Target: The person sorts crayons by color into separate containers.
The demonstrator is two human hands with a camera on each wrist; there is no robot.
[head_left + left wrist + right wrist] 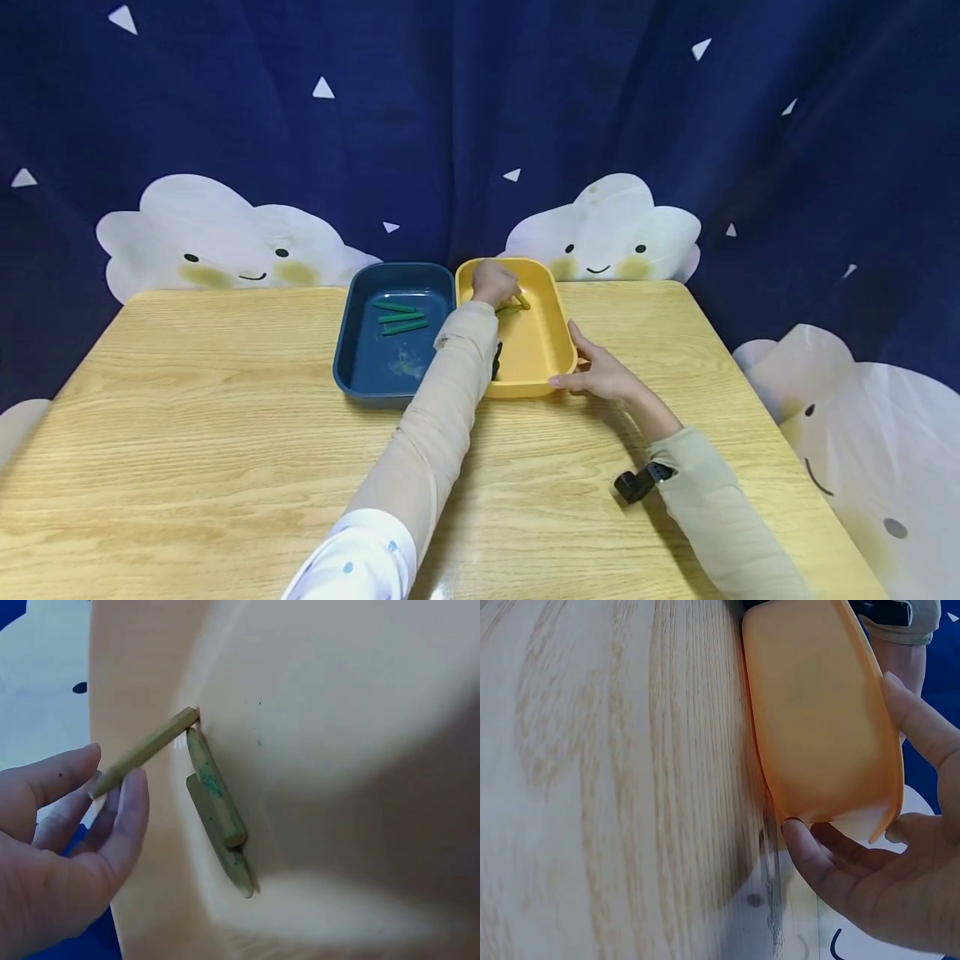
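My left hand (493, 282) reaches into the yellow bin (552, 321) and pinches a yellow crayon (146, 751) by one end, its other end at two more yellow crayons. Those two, a crayon with green smudges (214, 787) and another crayon (217, 836), lie side by side by the wall on the bin floor. My right hand (602, 375) grips the near right corner of the yellow bin. In the right wrist view, its thumb is on the rim and its fingers (821, 862) curl at the outer wall.
Left of the yellow bin, side by side with it, stands a dark blue bin (341, 358) with several green crayons (401, 317) in it. Both are on a wooden table (225, 450), near its back edge. A blue curtain (420, 125) with clouds hangs behind.
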